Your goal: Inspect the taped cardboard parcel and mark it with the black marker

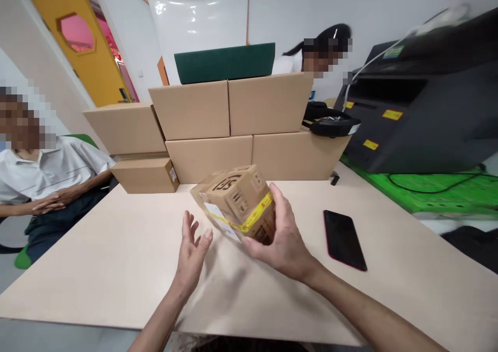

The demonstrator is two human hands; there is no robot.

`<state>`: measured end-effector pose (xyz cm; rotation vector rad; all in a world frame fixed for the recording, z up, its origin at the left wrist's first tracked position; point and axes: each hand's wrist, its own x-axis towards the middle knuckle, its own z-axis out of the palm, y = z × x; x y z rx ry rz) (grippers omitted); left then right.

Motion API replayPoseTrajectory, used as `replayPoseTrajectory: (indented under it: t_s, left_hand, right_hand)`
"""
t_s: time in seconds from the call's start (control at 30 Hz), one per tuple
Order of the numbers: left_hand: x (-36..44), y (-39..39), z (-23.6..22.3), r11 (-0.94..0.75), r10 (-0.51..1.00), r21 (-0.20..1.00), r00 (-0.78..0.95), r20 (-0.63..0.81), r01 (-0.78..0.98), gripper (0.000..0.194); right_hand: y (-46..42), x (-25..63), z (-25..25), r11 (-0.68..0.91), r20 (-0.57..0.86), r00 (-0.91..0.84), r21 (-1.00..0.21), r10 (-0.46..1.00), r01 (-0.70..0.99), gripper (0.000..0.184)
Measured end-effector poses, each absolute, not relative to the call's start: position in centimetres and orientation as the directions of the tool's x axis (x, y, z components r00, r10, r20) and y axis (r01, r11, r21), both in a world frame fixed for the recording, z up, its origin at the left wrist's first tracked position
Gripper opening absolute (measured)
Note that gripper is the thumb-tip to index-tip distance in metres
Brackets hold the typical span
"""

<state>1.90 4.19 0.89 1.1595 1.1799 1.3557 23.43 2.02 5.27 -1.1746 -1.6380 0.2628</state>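
Currently, the right hand has its grip curled around the right end of a printed brown cardboard box banded with yellow tape, holding it tilted over the middle of the pale, smooth counter. The left hand, its grip wide open and empty, is just beside the box's near left side. Right of them lies a black rectangular phone; stacked plain brown cardboard cartons stand on the far side.

Showing matt cardboard on the box, plastic-looking yellow tape; looking smooth across the tabletop; gleaming glossy on the white sheet.
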Motion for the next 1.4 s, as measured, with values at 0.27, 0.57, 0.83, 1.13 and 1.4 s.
replayPoseTrajectory:
  t_s: [0.27, 0.57, 0.83, 1.13, 1.4]
  left_hand:
    - [4.8, 1.7, 4.7, -0.056, 0.974, 0.933, 0.184, 0.129, -0.356, 0.076]
    - [5.6, 2.9, 3.7, 0.086, 0.993, 0.69, 0.118, -0.001, -0.719, 0.062]
    - [4.7, 3.3, 2.6, 0.124, 0.992, 0.633, 0.072, -0.107, -0.764, 0.056]
    - [3.5, 3.6, 0.9, 0.13, 0.988, 0.562, 0.059, -0.143, -0.817, 0.048]
    - [3.1, 4.5, 0.1, 0.174, 0.948, 0.678, -0.064, -0.311, -0.714, 0.036]
  right_hand:
    - [3.4, 20.4, 4.0, 0.447, 0.839, -0.169, -0.096, 0.516, 0.889, 0.097]
    - [2.9, 18.0, 1.9, 0.32, 0.875, -0.239, 0.104, 0.42, 0.942, 0.065]
    - [0.9, 16.2, 1.7, 0.4, 0.858, -0.267, 0.08, 0.439, 0.913, 0.047]
    - [0.6, 15.4, 1.8, 0.496, 0.834, -0.303, 0.041, 0.46, 0.867, 0.05]
    - [-0.5, 13.3, 1.6, 0.6, 0.776, -0.421, 0.07, 0.47, 0.797, 0.063]
